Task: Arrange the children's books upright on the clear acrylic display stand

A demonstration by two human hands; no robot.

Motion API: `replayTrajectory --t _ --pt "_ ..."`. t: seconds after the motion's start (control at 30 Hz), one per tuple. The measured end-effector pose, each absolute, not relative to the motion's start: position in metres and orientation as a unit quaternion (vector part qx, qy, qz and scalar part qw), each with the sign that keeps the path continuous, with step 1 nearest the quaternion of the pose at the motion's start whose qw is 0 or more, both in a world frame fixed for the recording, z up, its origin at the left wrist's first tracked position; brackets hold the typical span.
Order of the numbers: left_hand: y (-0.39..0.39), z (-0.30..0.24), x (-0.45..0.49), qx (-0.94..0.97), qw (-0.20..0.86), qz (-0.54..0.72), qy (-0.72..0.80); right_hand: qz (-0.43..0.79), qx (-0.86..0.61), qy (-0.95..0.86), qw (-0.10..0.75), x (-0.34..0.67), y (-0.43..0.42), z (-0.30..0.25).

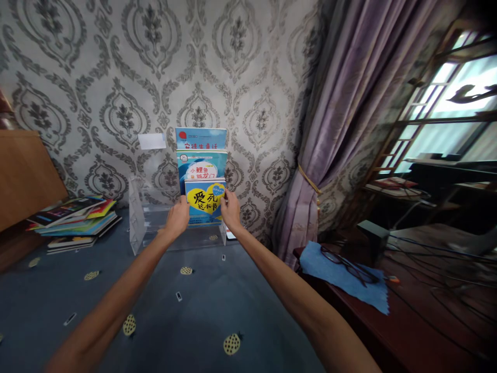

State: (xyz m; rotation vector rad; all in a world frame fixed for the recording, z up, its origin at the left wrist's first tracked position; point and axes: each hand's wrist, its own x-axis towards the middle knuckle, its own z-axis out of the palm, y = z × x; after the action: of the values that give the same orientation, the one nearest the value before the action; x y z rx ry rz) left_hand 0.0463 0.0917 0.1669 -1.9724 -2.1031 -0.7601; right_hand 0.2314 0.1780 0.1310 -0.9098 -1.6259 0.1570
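Note:
Both my hands grip a blue book with a yellow heart on its cover, held upright at the front of a clear acrylic rack. My left hand is closed on its left edge, and my right hand on its right edge. Behind it stands a teal book with a white patch and red title. Farther back and higher rises a light blue book with a red spot. The lower part of the held book sits within the rack; whether it rests on a shelf I cannot tell.
A stack of books lies left of the rack. A white label shows above the rack's left part. Right of the purple curtain, a dark red table carries a blue cloth, glasses and cables.

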Motion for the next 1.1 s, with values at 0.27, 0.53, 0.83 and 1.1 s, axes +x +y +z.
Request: replayTrajectory --t 0.27,0.53,0.83,1.1 --pt "0.089 0.169 0.047 -0.654 0.063 -0.261 -0.707 0.077 -0.404 -0.696 0.589 0.229 0.168 0.115" --pt "0.086 0.174 0.044 -0.667 0.062 -0.260 -0.695 0.074 -0.426 -0.682 0.589 0.224 0.168 0.115" --pt "0.077 0.179 0.046 -0.659 0.045 -0.294 -0.691 0.094 -0.410 -0.682 0.598 0.226 0.159 0.108" --pt "0.077 0.182 0.049 -0.656 0.049 -0.327 -0.678 0.111 -0.430 -0.671 0.594 0.224 0.153 0.107"
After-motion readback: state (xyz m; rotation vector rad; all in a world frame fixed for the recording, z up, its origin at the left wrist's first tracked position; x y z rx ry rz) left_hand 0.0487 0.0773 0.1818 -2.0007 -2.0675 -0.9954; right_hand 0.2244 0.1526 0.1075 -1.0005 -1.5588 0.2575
